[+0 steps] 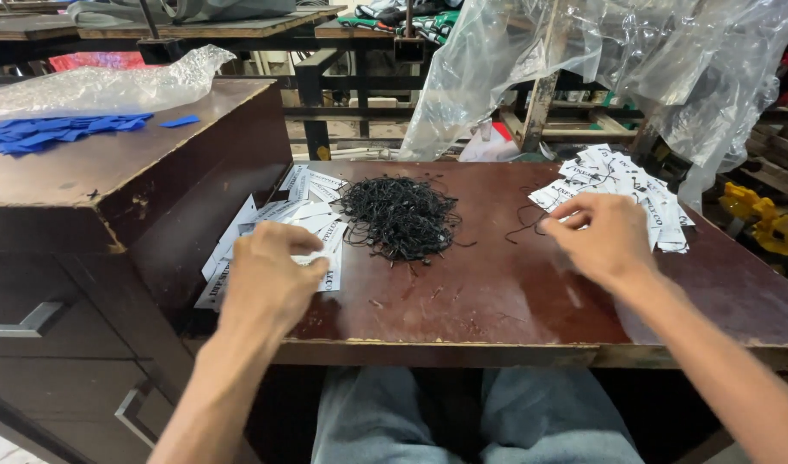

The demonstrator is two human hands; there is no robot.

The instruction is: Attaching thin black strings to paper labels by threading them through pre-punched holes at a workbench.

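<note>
The table (514, 301) is dark reddish brown, scratched pale in spots. A tangle of strings (399, 216) at its middle is black. The paper tags on the left (312, 225) and the tags on the right (622, 180) are white with black print. Far left, paper scraps (54, 133) are bright blue. The trousers (475, 421) nearest are grey-blue.

A dark reddish-brown wooden surface (497, 301), scuffed and scratched, with a chipped front edge. At its centre lies a tangled heap of thin black strings (400, 216). To the left of the heap, a loose spread of white paper tags (303, 219) lies flat, reaching to the side wall of a taller dark wooden cabinet (110, 163) that adjoins the surface. At the far right edge, a second pile of white tags (643, 185) lies overlapped, with a few stray black strings (527, 222) just beside it. On the cabinet top lie blue paper pieces (54, 133) and crumpled clear plastic film (101, 86).
</note>
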